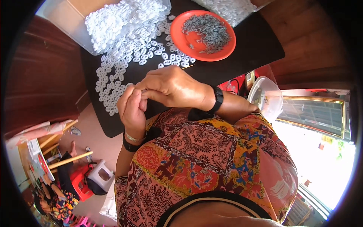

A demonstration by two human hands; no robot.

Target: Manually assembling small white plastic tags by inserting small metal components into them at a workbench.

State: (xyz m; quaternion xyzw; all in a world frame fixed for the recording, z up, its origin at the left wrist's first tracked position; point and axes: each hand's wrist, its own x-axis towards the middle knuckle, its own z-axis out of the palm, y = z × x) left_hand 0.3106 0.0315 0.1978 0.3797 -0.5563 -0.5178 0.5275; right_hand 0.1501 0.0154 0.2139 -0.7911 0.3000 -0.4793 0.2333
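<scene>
My left hand [132,108] and my right hand [170,85] meet over the near side of the black table, thumbs and fingers pinched together. Whatever sits between the fingertips is too small and covered to make out. Just beyond the right knuckles shows a thin pale stick [188,66]; I cannot tell whether the hand holds it. Small white oval plastic pieces with two holes [113,81] lie scattered past the left hand. Farther back, an orange-red plate [177,36] carries a heap of small grey metal pieces [211,34].
A clear plastic bin [85,41] at the back left spills white ovals onto the black table [249,47]. Another white heap [230,9] stands at the back right. A translucent bucket [266,96] is by my right elbow. Lower left, another person [62,202] sits near stools [100,176].
</scene>
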